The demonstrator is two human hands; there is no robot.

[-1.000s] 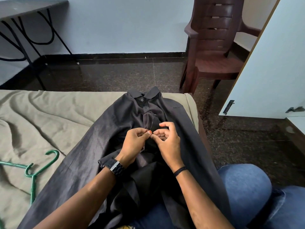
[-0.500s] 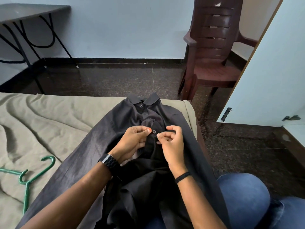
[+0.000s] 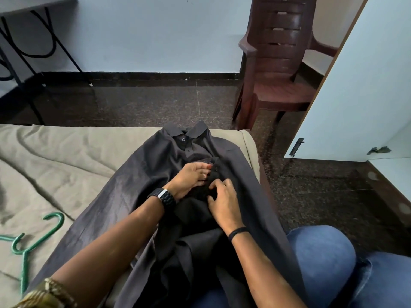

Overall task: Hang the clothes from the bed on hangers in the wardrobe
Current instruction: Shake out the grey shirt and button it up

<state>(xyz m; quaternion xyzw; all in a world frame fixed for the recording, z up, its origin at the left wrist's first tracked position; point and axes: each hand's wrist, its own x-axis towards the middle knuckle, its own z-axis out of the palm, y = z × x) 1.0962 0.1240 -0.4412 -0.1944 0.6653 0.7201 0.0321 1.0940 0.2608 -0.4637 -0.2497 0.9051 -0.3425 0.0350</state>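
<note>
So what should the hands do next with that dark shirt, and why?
Probably fasten the next button down. Both the left hand and the right hand are on the dark shirt at its placket; the two collar buttons look closed, and the green hanger lies unused on the bed.

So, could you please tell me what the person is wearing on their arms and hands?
Both forearms are bare, with no sleeves. The left wrist carries a black link-band watch, and a gold bangle sits higher up that arm. The right wrist wears a thin black band. A left hand fingernail is painted orange-red.
</note>
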